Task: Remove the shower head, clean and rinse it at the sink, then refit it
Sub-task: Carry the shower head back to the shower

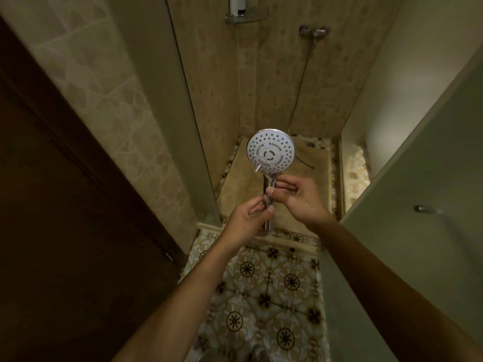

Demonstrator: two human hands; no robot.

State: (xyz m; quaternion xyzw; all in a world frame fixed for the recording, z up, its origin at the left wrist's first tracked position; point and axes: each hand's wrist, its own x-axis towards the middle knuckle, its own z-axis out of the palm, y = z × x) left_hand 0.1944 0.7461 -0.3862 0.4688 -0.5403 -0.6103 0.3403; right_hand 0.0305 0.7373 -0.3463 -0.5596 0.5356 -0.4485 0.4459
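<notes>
Running from a dark wooden door (65,205) at left, patterned floor tiles (264,291) lead to the shower stall (261,87). Above them the left grip (245,218) pinches the upright shower head (271,150) low on its chrome handle, the right grip (298,197) higher; a glass panel (418,218) stands right.

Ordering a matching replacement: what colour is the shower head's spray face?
The shower head face is white, chrome-rimmed; head view.

I find the shower head (271,151) face to be matt, pale plastic, with its rim and handle (269,226) in glossy chromed metal, mirror-smooth. The wall mixer (315,31) reads as polished metal. The floor tiles (264,296) are patterned glazed ceramic with a slight sheen. The door (65,231) looks like dark, matt wood.
</notes>
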